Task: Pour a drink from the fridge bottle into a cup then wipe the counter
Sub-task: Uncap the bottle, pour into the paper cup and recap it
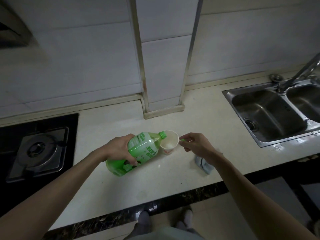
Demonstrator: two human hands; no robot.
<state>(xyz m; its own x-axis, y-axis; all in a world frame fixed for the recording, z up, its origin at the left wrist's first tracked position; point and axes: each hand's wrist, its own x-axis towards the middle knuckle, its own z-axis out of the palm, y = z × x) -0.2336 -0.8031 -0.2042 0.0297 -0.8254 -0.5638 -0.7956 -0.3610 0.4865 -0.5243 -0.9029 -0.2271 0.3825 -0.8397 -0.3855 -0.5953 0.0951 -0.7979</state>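
Fingers [131, 161] of our left hand [119, 148] grip the tilted bottle [143, 150], neck aimed right over the cup [174, 138]; our right hand [195, 144] pinches the cap [182, 140] beside it.

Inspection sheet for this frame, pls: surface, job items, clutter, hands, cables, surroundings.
Surface: pale counter, no obvious spill.
Job's things: green bottle tipped, uncapped mouth over the white cup; folded cloth lies right of the cup.
Clutter: nothing seen.
Hands: left hand grips the bottle; right hand pinches the green cap beside the cup.
Cables: nothing seen.
Surroundings: gas hob left; double sink and tap right; tiled wall behind.
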